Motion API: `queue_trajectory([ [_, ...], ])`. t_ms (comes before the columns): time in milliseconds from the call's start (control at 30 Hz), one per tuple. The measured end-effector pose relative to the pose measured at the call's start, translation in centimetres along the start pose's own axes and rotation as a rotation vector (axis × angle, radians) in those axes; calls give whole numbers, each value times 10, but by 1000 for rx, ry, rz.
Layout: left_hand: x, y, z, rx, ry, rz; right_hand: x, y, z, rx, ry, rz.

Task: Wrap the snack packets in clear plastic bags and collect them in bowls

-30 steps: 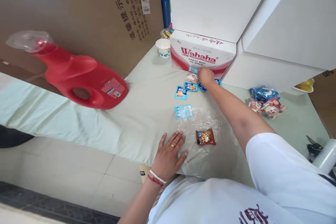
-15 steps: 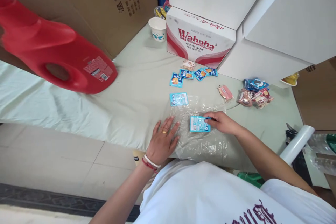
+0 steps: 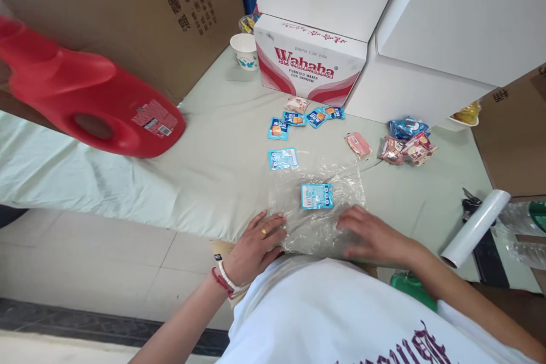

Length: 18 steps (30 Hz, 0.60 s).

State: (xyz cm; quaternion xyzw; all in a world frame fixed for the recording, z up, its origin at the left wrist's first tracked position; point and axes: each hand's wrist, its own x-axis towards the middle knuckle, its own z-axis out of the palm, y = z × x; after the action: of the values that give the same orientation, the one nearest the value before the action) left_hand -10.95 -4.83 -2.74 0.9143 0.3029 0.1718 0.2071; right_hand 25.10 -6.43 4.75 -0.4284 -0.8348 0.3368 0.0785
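Observation:
A light-blue snack packet (image 3: 316,196) lies flat on a sheet of clear plastic film (image 3: 298,224) spread over the table. At the film's left edge rests my left hand (image 3: 260,239), its fingers stretched out and holding nothing. My right hand (image 3: 371,236), slightly blurred, is over the film's right side with fingers apart, below and to the right of the packet. Another light-blue packet (image 3: 282,158) lies by the film's upper left edge. Farther back are several blue snack packets (image 3: 278,128) and a pale wrapped snack (image 3: 297,104). A pink packet (image 3: 358,145) lies beyond the film's upper right corner.
A red detergent jug (image 3: 98,96) stands at left. Behind are a paper cup (image 3: 245,51), a Wahaha carton (image 3: 307,62) and white boxes (image 3: 426,79). More wrapped snacks (image 3: 409,142) are piled at right, near a plastic film roll (image 3: 475,228). The table's front edge is close to my body.
My right hand has let go of the light-blue packet, leaving it on the film, and moved down toward the film's lower right. My left hand has shifted slightly toward me.

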Motion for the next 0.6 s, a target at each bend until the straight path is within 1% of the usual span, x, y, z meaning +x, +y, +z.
queue_trajectory([
  [33, 2, -2, -1, -22, 9, -8, -13, -1, 9, -22, -13, -7],
  [67, 4, -5, -2, -45, 18, -11, -24, -1, 18, -38, 3, 1],
  [133, 11, -10, -6, -103, 26, -16, -38, 3, 31, -17, 69, 21],
  [200, 20, -15, -14, -167, 24, -45, -40, 7, 33, 63, 106, 27],
  [267, 33, -19, -25, -198, 3, -102, -35, 12, 21, 152, 109, 42],
  [367, 56, -27, -43, -174, -16, -195, -18, 21, -10, 222, 144, 104],
  [433, 74, -34, -50, -139, 1, -264, -3, 32, -32, 228, 190, 164],
  [500, 93, -42, -50, -97, 11, -336, 14, 46, -48, 191, 215, 253],
  [533, 102, -46, -47, -68, 8, -373, 23, 53, -54, 146, 199, 302],
  [600, 117, -53, -38, -5, -6, -443, 44, 64, -62, -16, 140, 396],
])
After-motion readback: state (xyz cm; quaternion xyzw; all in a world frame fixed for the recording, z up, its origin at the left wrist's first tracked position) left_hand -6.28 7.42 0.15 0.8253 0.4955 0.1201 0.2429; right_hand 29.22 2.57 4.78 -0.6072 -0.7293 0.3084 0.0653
